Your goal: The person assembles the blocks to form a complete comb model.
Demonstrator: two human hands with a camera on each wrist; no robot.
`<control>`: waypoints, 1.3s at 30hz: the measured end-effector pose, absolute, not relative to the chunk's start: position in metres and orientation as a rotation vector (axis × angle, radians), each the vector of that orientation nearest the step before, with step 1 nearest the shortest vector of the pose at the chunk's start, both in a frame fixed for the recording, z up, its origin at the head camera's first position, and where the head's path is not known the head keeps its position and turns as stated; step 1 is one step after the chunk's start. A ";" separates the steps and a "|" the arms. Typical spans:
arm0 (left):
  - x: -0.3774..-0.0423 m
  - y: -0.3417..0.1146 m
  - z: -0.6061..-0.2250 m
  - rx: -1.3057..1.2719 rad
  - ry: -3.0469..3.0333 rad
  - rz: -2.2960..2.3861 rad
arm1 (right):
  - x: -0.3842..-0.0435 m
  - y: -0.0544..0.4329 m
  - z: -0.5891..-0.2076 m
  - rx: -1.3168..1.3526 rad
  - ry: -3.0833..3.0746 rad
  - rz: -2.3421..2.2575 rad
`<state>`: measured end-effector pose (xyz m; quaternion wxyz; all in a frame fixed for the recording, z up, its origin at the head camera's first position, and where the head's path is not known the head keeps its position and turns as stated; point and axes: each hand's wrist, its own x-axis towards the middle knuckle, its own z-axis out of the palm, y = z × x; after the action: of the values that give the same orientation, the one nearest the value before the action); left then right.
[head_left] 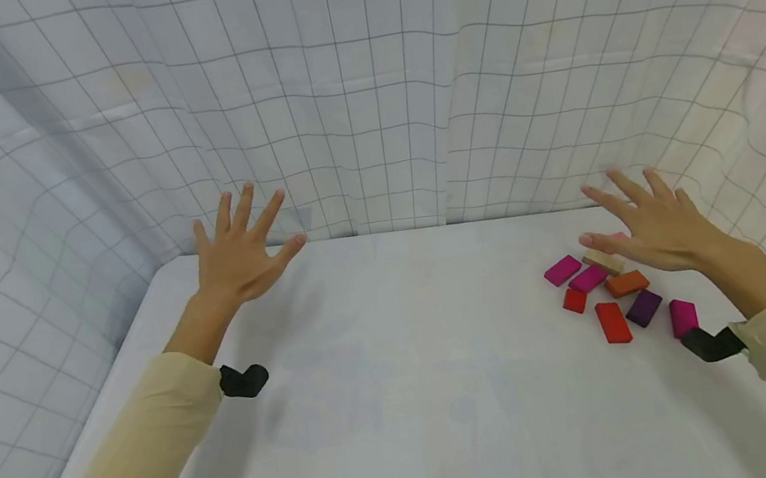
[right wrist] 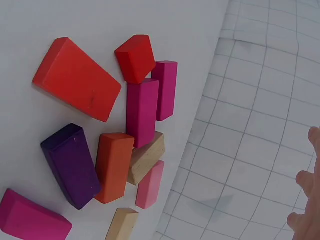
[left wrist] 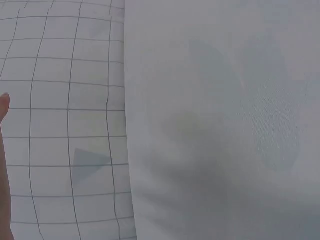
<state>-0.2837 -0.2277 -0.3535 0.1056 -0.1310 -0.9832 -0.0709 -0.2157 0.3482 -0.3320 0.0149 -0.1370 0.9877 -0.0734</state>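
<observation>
My left hand point(head_left: 234, 260) hovers over the far left of the white table, fingers spread, holding nothing. Only a sliver of that hand shows at the left edge of the left wrist view. On the other side, my right hand point(head_left: 663, 230) is held with fingers spread above a loose group of wooden blocks and hides part of it. In the right wrist view the group has a large red block point(right wrist: 77, 80), a small red block point(right wrist: 136, 59), a purple block point(right wrist: 72, 167), an orange block point(right wrist: 114, 167), a pink block point(right wrist: 150, 185), natural wood blocks point(right wrist: 147, 157) and several magenta blocks point(right wrist: 142, 112).
A white table point(head_left: 418, 402) spreads between the two arms. White curtains with a grey grid point(head_left: 366, 90) hang behind the far edge and along both sides. Black wrist mounts point(head_left: 244, 381) sit at the cuffs of the pale yellow sleeves point(head_left: 138, 457).
</observation>
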 end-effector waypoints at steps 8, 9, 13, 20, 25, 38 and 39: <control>-0.291 -0.193 -0.357 -0.547 -2.862 -0.291 | -0.202 0.360 -0.341 -0.464 3.035 -0.305; -0.292 -0.188 -0.358 -0.571 -2.856 -0.301 | -0.201 0.361 -0.342 -0.476 3.025 -0.338; -0.296 -0.167 -0.362 -0.669 -2.833 -0.362 | -0.193 0.367 -0.351 -0.509 2.972 -0.479; -0.301 -0.127 -0.371 -0.849 -2.808 -0.469 | -0.177 0.373 -0.368 -0.544 2.925 -0.579; -0.303 -0.099 -0.378 -0.984 -2.805 -0.574 | -0.167 0.374 -0.383 -0.531 2.896 -0.627; -0.307 -0.011 -0.402 -1.333 -2.835 -0.820 | -0.155 0.376 -0.413 -0.530 2.883 -0.737; -0.307 -0.004 -0.404 -1.358 -2.843 -0.833 | -0.155 0.376 -0.415 -0.537 2.880 -0.742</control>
<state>-0.3072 -0.0038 -0.4044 -0.0585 -0.4159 -0.8709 -0.2552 -0.1550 0.3759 -0.4150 0.0600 -0.1773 0.9513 -0.2450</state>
